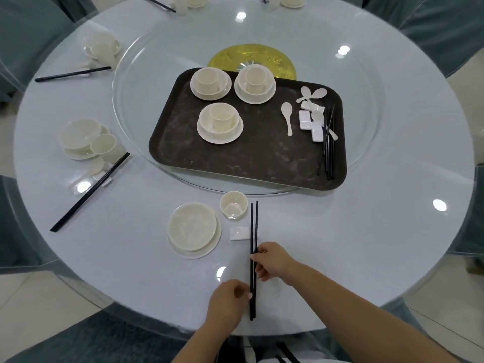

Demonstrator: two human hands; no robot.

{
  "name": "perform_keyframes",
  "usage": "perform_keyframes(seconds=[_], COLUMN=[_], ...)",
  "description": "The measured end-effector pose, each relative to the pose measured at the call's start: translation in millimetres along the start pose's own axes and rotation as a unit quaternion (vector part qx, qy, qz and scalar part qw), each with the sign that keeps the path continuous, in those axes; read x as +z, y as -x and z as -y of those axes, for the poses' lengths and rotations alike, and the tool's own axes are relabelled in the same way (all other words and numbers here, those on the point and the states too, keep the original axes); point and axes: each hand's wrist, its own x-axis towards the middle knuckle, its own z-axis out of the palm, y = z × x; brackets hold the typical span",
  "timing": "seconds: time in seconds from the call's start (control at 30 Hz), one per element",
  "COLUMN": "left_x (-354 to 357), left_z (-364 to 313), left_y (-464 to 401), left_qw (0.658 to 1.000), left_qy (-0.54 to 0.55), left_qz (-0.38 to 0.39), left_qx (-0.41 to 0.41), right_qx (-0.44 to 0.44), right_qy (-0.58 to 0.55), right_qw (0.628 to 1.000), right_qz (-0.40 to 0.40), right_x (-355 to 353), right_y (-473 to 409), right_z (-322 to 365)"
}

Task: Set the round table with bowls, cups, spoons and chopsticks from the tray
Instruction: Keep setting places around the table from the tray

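Black chopsticks (pixel 253 260) between both hands (white rest (pixel 239 233) underneath), cup (pixel 233 204) beside.

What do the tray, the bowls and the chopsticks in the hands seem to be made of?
Tray: probably plastic or fibreglass, dark brown, matte, with a scuffed, mottled surface.
Bowls: cream, glossy; ceramic or melamine, the look leaves it open.
Chopsticks: black, smooth, uniform colour; likely plastic or lacquered wood.

Open tabletop (pixel 366 231) right of the chopsticks (pixel 253 231) — cup (pixel 233 204), rest (pixel 239 233) leftward.
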Motion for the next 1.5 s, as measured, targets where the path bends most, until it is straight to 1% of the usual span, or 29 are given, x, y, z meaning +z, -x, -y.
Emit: perform_keyframes(seconds=[0.23,0.33,0.47,0.7,0.97,1.2,1.5], left_x=[-1.2,-5.1,-7.3,1.4,9.1,8.9,0.3], left_z=[-4.0,-6.7,-9.4,-13.2,-17.9,-18.6,-2.8], left_y=[-2.2,-5.7,-10.7,-12.6,-19.5,-19.7,-4.9], left_qw=[1.000,0.998,0.997,0.997,0.997,0.996,0.995], left_qy=[0.024,0.055,0.074,0.066,0.056,0.061,0.088], left_qz=[-0.007,-0.014,-0.010,0.031,0.043,0.049,0.050], left_qx=[0.000,0.001,-0.002,-0.003,0.017,0.032,0.001], right_qx=[-0.014,-0.022,-0.037,-0.065,-0.086,-0.093,-0.086], right_qy=[0.029,0.038,0.072,0.182,0.286,0.295,0.263], right_qw=[0.999,0.999,0.996,0.980,0.952,0.948,0.958], right_qz=[-0.012,-0.025,-0.033,-0.049,-0.067,-0.075,-0.076], right_x=[0.9,1.2,1.0,1.7,4.3,5.4,8.2], right_y=[-5.1,-6.2,-6.3,-6.3,-5.5,-6.2,-0.2], right_z=[-3.4,-4.3,-5.5,-6.7,-9.7,-14.5,-14.5])
